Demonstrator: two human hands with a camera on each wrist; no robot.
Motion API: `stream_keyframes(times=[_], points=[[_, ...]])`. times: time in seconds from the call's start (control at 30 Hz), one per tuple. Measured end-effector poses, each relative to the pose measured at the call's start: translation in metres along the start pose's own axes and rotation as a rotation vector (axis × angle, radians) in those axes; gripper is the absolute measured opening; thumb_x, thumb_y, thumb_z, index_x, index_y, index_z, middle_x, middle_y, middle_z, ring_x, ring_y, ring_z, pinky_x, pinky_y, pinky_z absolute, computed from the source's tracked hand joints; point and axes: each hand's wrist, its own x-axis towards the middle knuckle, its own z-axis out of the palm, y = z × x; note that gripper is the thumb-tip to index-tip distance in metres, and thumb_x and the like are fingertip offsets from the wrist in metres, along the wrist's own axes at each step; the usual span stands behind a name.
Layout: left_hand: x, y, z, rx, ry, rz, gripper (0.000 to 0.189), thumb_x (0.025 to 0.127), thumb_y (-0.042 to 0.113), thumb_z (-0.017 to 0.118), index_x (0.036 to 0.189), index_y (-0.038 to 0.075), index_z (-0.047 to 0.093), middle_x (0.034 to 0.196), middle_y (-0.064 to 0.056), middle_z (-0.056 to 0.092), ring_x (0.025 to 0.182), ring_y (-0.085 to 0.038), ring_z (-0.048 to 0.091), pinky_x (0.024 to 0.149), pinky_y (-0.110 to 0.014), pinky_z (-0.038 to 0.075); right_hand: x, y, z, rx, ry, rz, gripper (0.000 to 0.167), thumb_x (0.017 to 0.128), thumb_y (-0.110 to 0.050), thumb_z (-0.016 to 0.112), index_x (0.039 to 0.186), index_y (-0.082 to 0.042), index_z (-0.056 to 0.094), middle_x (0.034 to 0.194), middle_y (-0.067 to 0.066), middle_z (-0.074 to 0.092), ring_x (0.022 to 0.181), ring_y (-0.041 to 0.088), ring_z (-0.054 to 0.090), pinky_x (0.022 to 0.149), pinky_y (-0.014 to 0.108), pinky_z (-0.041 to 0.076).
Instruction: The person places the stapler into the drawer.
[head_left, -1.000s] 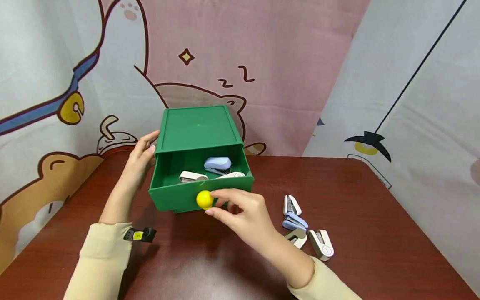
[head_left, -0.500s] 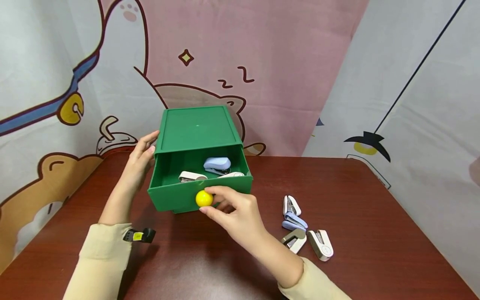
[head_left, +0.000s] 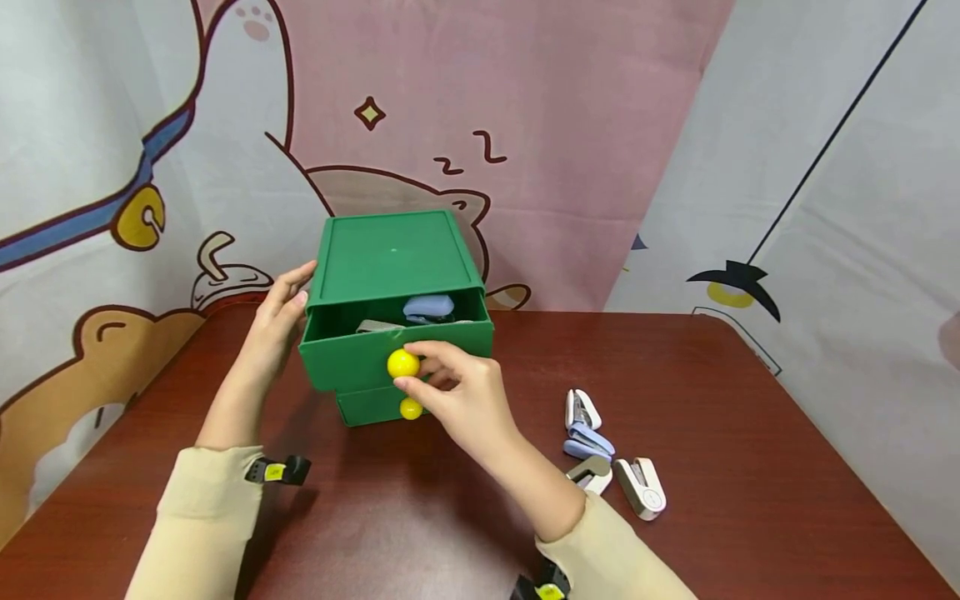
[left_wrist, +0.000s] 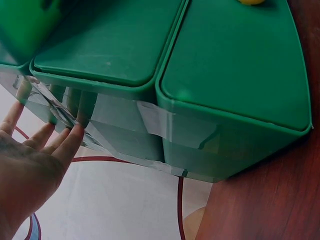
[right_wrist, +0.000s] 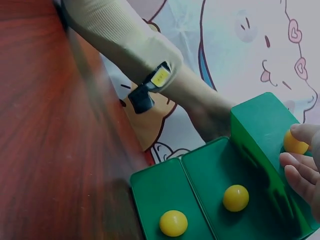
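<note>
A green drawer cabinet point(head_left: 393, 258) stands on the table, its top drawer point(head_left: 345, 364) pulled partly out. My right hand point(head_left: 468, 396) pinches that drawer's round yellow knob point(head_left: 403, 364) between thumb and forefinger. Flat against the cabinet's left side lie the fingers of my left hand point(head_left: 277, 329); the left wrist view shows these fingers point(left_wrist: 70, 145) stretched out on the side wall. Inside the drawer a blue stapler point(head_left: 427, 307) and a white stapler point(head_left: 378, 326) show above the front panel. In the right wrist view, two lower drawers with yellow knobs point(right_wrist: 236, 198) sit closed.
Several staplers lie on the dark red table point(head_left: 720, 400) at the right: a white one point(head_left: 582, 407), a blue one point(head_left: 588, 442), a grey-and-white one point(head_left: 594, 473) and another white one point(head_left: 641, 489). A printed curtain point(head_left: 570, 150) hangs behind the table.
The top drawer has slid back into the cabinet, with my right hand moving away from me on its knob. A lower knob now shows. My left hand has stayed on the cabinet's side.
</note>
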Motion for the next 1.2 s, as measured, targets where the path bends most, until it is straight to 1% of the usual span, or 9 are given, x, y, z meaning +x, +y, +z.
stream_keyframes(times=[0.1, 0.23, 0.4, 0.6, 0.7, 0.83, 1.03, 1.2], points=[[0.0, 0.0, 0.0, -0.003, 0.002, -0.001, 0.046, 0.102, 0.018, 0.042, 0.146, 0.009, 0.037, 0.147, -0.012, 0.031, 0.127, -0.017, 0.041, 0.093, -0.023, 0.04, 0.008, 0.006, 0.003, 0.001, 0.011, 0.025, 0.03, 0.077, -0.008, 0.08, 0.106, -0.006, 0.071, 0.078, 0.002, 0.07, 0.062, 0.006, 0.062, 0.058, 0.024, 0.051], [0.0, 0.001, 0.0, -0.008, 0.0, 0.003, 0.045, 0.103, 0.017, 0.042, 0.147, 0.009, 0.036, 0.146, -0.01, 0.033, 0.123, -0.015, 0.044, 0.092, -0.024, 0.04, 0.018, 0.012, 0.005, -0.018, 0.021, 0.05, 0.03, 0.078, -0.008, 0.08, 0.107, -0.006, 0.071, 0.077, 0.001, 0.07, 0.061, 0.006, 0.062, 0.059, 0.024, 0.052], [0.0, 0.001, 0.001, -0.004, -0.004, 0.003, 0.046, 0.103, 0.019, 0.041, 0.147, 0.009, 0.035, 0.147, -0.011, 0.031, 0.12, -0.014, 0.046, 0.091, -0.025, 0.041, 0.026, 0.018, 0.007, -0.02, 0.019, 0.095, 0.031, 0.078, -0.01, 0.08, 0.107, -0.007, 0.071, 0.077, 0.002, 0.07, 0.06, 0.005, 0.062, 0.059, 0.024, 0.052], [0.0, 0.002, 0.001, 0.004, -0.006, -0.001, 0.046, 0.103, 0.02, 0.041, 0.148, 0.009, 0.034, 0.145, -0.01, 0.034, 0.12, -0.015, 0.046, 0.092, -0.025, 0.041, 0.033, 0.023, 0.008, -0.068, 0.024, 0.098, 0.029, 0.08, -0.011, 0.079, 0.107, -0.007, 0.071, 0.078, 0.001, 0.069, 0.06, 0.003, 0.061, 0.061, 0.023, 0.052], [0.001, 0.001, 0.0, 0.013, -0.001, -0.005, 0.047, 0.103, 0.021, 0.042, 0.147, 0.01, 0.035, 0.143, -0.01, 0.035, 0.119, -0.015, 0.047, 0.092, -0.024, 0.04, 0.034, 0.024, 0.009, -0.074, 0.029, 0.101, 0.029, 0.08, -0.012, 0.079, 0.108, -0.008, 0.071, 0.078, 0.001, 0.069, 0.061, 0.004, 0.06, 0.061, 0.023, 0.051], [0.0, 0.002, 0.0, 0.016, 0.002, -0.006, 0.047, 0.102, 0.021, 0.042, 0.147, 0.01, 0.035, 0.142, -0.01, 0.035, 0.119, -0.015, 0.047, 0.091, -0.024, 0.04, 0.032, 0.026, 0.011, -0.069, 0.034, 0.096, 0.03, 0.081, -0.013, 0.078, 0.11, -0.008, 0.07, 0.08, 0.001, 0.068, 0.061, 0.005, 0.06, 0.061, 0.023, 0.051], [0.001, 0.001, 0.001, 0.005, 0.003, -0.012, 0.046, 0.102, 0.021, 0.043, 0.147, 0.01, 0.036, 0.138, -0.007, 0.039, 0.119, -0.014, 0.048, 0.091, -0.025, 0.041, 0.02, 0.031, 0.011, -0.065, 0.054, 0.071, 0.034, 0.083, -0.011, 0.076, 0.114, -0.009, 0.065, 0.084, 0.001, 0.069, 0.061, 0.006, 0.06, 0.056, 0.025, 0.05], [0.001, 0.001, 0.001, 0.022, 0.009, -0.019, 0.047, 0.102, 0.022, 0.042, 0.147, 0.011, 0.036, 0.14, -0.01, 0.037, 0.117, -0.014, 0.048, 0.091, -0.023, 0.041, 0.007, 0.04, 0.011, -0.083, 0.057, 0.083, 0.027, 0.083, -0.011, 0.075, 0.107, -0.007, 0.064, 0.076, -0.001, 0.066, 0.058, 0.006, 0.058, 0.051, 0.025, 0.046]])
